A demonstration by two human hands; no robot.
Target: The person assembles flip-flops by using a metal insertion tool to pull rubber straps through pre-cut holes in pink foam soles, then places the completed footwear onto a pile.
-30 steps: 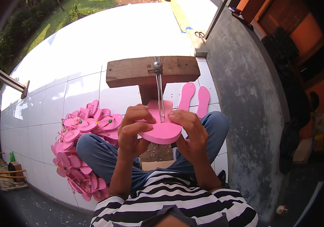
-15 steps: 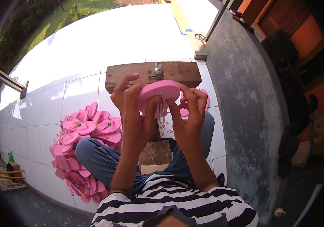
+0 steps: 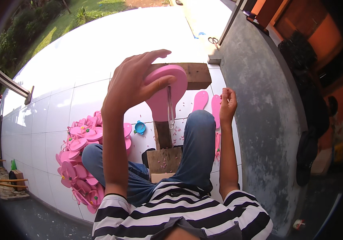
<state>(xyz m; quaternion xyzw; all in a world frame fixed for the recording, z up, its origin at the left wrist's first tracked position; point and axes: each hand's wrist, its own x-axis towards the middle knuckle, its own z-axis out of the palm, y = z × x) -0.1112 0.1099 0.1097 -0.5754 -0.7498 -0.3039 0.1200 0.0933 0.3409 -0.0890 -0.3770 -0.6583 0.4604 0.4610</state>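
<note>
My left hand (image 3: 129, 82) grips a pink flip-flop sole (image 3: 159, 106) in front of me, thumb across its face and fingers over the far edge. A long, narrow metal wire loop (image 3: 170, 114) runs down the sole from close to my thumb; how it is fixed there is covered. Behind the sole stands a wooden block (image 3: 199, 76) on a narrow wooden beam (image 3: 163, 136). Off to the right, my right hand (image 3: 228, 102) has its fingers curled together, and whatever they may hold is too small to make out. Beside it lie pink soles (image 3: 200, 100) on the tiles.
Finished pink flip-flops (image 3: 77, 162) with small flowers are heaped left of my knee. Near them sits a small blue dish (image 3: 139, 127). Pink straps (image 3: 218, 146) lie by my right knee, and pink scraps dot the floor. Scissors (image 3: 213, 41) rest near the grey ledge (image 3: 255, 120).
My right hand has let go of the sole and moved right, beside the soles on the floor. My left hand keeps hold of the sole, now turned more upright. My right knee has shifted inward.
</note>
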